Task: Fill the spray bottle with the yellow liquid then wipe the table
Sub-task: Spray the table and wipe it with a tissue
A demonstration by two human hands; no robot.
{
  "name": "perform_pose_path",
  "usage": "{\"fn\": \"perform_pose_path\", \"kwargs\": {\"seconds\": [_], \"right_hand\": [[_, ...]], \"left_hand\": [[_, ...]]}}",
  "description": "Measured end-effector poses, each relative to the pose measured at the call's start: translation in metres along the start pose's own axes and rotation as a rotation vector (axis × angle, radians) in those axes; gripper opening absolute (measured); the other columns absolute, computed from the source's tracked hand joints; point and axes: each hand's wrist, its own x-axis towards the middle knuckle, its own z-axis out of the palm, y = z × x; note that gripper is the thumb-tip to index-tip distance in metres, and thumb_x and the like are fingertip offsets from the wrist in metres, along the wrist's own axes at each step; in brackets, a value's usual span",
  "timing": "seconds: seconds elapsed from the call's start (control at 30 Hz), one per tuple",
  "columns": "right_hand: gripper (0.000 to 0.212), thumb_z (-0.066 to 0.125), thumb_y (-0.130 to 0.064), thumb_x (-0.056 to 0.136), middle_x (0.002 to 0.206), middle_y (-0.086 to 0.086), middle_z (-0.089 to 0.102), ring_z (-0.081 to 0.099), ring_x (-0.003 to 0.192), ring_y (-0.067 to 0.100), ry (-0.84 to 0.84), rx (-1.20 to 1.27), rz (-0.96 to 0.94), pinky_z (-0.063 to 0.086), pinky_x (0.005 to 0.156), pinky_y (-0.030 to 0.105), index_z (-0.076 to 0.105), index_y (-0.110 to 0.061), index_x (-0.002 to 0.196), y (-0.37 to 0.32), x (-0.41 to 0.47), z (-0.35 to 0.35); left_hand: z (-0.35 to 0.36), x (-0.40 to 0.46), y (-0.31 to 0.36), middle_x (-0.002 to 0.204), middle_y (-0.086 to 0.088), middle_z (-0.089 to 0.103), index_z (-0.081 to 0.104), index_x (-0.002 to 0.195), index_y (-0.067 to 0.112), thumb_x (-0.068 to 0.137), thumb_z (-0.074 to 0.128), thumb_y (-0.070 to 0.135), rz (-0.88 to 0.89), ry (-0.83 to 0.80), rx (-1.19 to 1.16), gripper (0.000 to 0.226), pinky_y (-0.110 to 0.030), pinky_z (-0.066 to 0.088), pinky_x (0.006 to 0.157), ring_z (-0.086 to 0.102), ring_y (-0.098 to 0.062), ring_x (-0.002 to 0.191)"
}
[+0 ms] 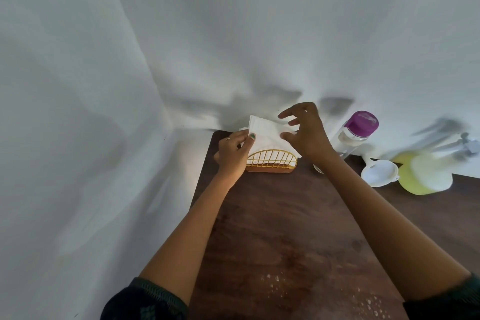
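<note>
Scanning left to right, I log a white wall (65,112) filling the left side of the view and meeting a second white wall (285,21) at a corner just behind the far left end of the table (285,215). Both walls carry soft grey shadows. The table is dark brown wood grain, pushed against the rear wall, its left edge lit by a bright patch on the floor or wall beside it. Pale droplets (275,280) speckle the near part of the tabletop.

The left hand (233,150) pinches the left edge of the white napkins (265,135), thumb on the front face, fingers curled behind. The napkins stand upright in a yellow wire holder (272,161) near the table's far left corner. The right hand (306,135) hovers over the napkins' right side with fingers spread and bent; I cannot tell whether the thumb touches the paper.

Just right of that hand stands a clear bottle (355,135) with a purple cap. Next comes a white funnel (379,173) lying on the table, touching a tub of yellow liquid (426,176). The spray bottle (457,145) appears at the far right by the wall, heavily blurred.
</note>
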Motion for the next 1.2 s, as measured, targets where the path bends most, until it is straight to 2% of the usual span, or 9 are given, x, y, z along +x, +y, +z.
{"fn": "perform_pose_path", "kwargs": {"seconds": [0.13,0.2,0.27,0.47,0.6,0.7,0.8,0.97,1.2], "right_hand": [[0.046,0.069,0.008,0.074,0.135,0.01,0.03,0.052,0.098,0.014,0.102,0.003,-0.039,0.045,0.067,0.009,0.057,-0.016,0.111,0.001,-0.009,0.003],[0.049,0.069,0.009,0.073,0.133,0.011,0.028,0.051,0.098,0.014,0.136,-0.011,-0.042,0.045,0.068,0.01,0.055,-0.016,0.113,-0.002,-0.011,0.004],[0.052,0.067,0.011,0.072,0.129,0.01,0.028,0.051,0.098,0.015,0.15,-0.021,-0.057,0.045,0.066,0.007,0.053,-0.016,0.114,-0.004,-0.013,0.004],[0.034,0.066,0.01,0.074,0.113,0.012,0.042,0.056,0.088,0.016,0.196,-0.018,-0.095,0.046,0.068,0.01,0.058,-0.007,0.102,-0.004,-0.016,-0.001],[0.022,0.067,0.009,0.074,0.089,0.006,0.056,0.059,0.076,0.018,0.158,-0.047,-0.119,0.053,0.073,0.029,0.064,-0.006,0.091,-0.002,-0.018,-0.006],[0.018,0.067,0.005,0.077,0.086,0.007,0.067,0.061,0.076,0.014,0.104,0.035,-0.053,0.05,0.073,0.016,0.066,-0.008,0.09,-0.008,-0.018,-0.013],[0.013,0.068,-0.001,0.079,0.08,0.0,0.068,0.06,0.071,0.0,0.088,0.117,-0.017,0.044,0.065,0.004,0.066,-0.012,0.086,-0.017,-0.014,-0.022],[0.018,0.065,0.0,0.081,0.083,-0.003,0.066,0.062,0.068,0.005,0.12,0.18,-0.014,0.046,0.061,0.009,0.065,-0.017,0.084,-0.03,-0.007,-0.042],[0.014,0.061,0.0,0.083,0.088,-0.002,0.065,0.061,0.069,0.001,0.251,0.298,0.007,0.049,0.063,0.013,0.066,-0.011,0.09,-0.035,-0.005,-0.056]], "left_hand": [[-0.001,-0.001,0.005,0.112,0.002,0.069,0.069,0.099,0.021,0.091,0.051,0.051,-0.048,0.002,-0.008,0.036,-0.049,0.032,0.104,0.06,-0.015,0.101],[-0.003,-0.001,0.011,0.111,0.001,0.067,0.065,0.091,0.036,0.087,0.043,0.066,-0.133,-0.038,-0.093,0.037,-0.044,0.03,0.104,0.056,-0.013,0.105],[-0.003,0.004,0.012,0.108,0.005,0.066,0.063,0.079,0.05,0.072,0.043,0.079,-0.196,-0.065,-0.179,0.036,-0.051,0.035,0.106,0.057,-0.017,0.109],[-0.007,0.011,0.023,0.105,0.001,0.066,0.063,0.093,0.028,0.092,0.055,0.041,-0.215,-0.071,-0.27,0.015,-0.051,0.045,0.099,0.059,-0.024,0.108],[-0.003,0.016,0.008,0.097,0.004,0.07,0.067,0.078,0.042,0.072,0.053,0.061,-0.189,-0.043,-0.19,0.024,-0.057,0.046,0.094,0.063,-0.022,0.1],[0.002,0.018,-0.003,0.103,0.009,0.068,0.063,0.078,0.054,0.067,0.053,0.069,-0.161,-0.045,-0.058,0.021,-0.055,0.045,0.095,0.06,-0.019,0.106],[0.0,0.013,0.003,0.109,0.007,0.066,0.065,0.095,0.037,0.083,0.063,0.048,-0.12,-0.016,0.086,0.017,-0.041,0.036,0.094,0.055,-0.018,0.109],[0.001,0.01,0.003,0.116,0.006,0.064,0.065,0.104,0.027,0.082,0.068,0.042,-0.077,-0.015,0.22,0.027,-0.041,0.033,0.095,0.05,-0.02,0.114],[0.002,0.007,0.003,0.126,0.002,0.056,0.057,0.117,0.031,0.081,0.067,0.039,-0.125,-0.023,0.241,0.039,-0.047,0.035,0.1,0.047,-0.023,0.119]]}}
